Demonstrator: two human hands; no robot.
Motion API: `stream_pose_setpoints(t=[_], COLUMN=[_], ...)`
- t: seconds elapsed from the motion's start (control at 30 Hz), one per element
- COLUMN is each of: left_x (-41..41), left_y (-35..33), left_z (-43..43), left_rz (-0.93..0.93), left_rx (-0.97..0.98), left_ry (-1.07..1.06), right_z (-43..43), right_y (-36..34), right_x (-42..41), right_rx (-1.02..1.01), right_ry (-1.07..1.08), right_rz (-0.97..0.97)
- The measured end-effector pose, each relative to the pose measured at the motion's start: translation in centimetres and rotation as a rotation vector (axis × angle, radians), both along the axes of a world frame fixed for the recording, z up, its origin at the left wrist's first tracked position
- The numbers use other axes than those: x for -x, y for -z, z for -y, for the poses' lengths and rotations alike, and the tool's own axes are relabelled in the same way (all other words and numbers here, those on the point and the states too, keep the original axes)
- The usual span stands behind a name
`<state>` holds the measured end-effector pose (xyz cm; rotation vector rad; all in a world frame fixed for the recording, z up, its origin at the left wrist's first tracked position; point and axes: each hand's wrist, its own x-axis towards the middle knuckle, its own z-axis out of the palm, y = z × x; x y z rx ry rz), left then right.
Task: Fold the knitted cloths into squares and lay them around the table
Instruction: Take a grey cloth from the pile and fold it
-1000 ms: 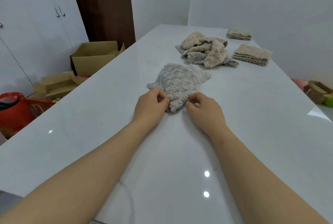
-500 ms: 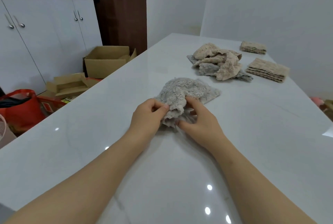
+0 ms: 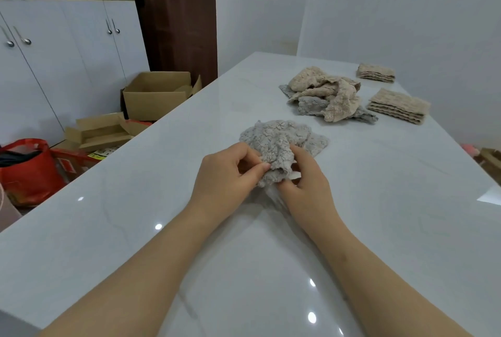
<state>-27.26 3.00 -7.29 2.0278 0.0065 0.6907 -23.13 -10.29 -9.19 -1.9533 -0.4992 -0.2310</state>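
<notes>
A grey knitted cloth [image 3: 282,141] lies bunched on the white table [image 3: 379,214], its near end lifted off the surface. My left hand [image 3: 227,174] pinches that near end from the left. My right hand [image 3: 306,182] grips the same end from the right and below, its fingertips hidden under the fabric. Farther back sits a loose heap of beige and grey cloths [image 3: 328,95]. Two folded beige stacks lie by the right wall, one nearer [image 3: 398,105] and one farther [image 3: 375,72].
Off the table's left edge stand an open cardboard box [image 3: 157,95], flattened cartons [image 3: 97,130] and a red bag [image 3: 27,168] on the floor. White cabinets [image 3: 54,65] line the left wall. A box [image 3: 490,160] sits on the floor at the right.
Both hands have gathered the near end of the grey cloth and raised it off the table, bunching the fabric. The view has tilted up slightly.
</notes>
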Motion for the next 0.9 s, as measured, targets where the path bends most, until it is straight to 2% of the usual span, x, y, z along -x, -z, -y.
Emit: stream_pose_setpoints(t=[0.1,0.23,0.47,0.53,0.63,0.73,0.77,0.8,0.9], left_x=[0.0,-0.1,-0.8,-1.3,-1.9,-2.4,-2.3,-2.3,-2.1], left_y=[-0.1,-0.2,-0.5,-0.2,0.5,1.6,1.6,1.8,1.7], left_z=[-0.5,-1.0,-2.2,-2.8,-3.2,-2.8,-2.4,-2.2,-2.0], left_rz=[0.021,0.000,0.069,0.026,-0.162,-0.284,-0.340,-0.364,-0.332], left_rx=[-0.031,0.080,0.095,0.094,-0.075,-0.423,-0.502,-0.517,-0.357], left_ry=[-0.008,-0.013,-0.114,-0.102,-0.006,0.124,0.106,0.069,-0.032], right_z=[0.4,0.6,0.2,0.1,0.2,0.3,0.4,0.5,0.3], right_y=[0.1,0.0,-0.7,-0.4,-0.2,-0.3,-0.2,-0.2,-0.4], right_x=[-0.4,-0.7,-0.8,-1.1,-1.1,-0.7,-0.6,-0.5,-0.4], right_rx=[-0.020,-0.036,-0.315,-0.352,-0.339,-0.289,-0.234,-0.172,0.036], right_ry=[0.068,0.069,0.050,0.048,-0.014,-0.148,-0.185,-0.210,-0.230], right_rz=[-0.015,-0.050,-0.094,-0.133,-0.179,-0.231,-0.242,-0.246,-0.193])
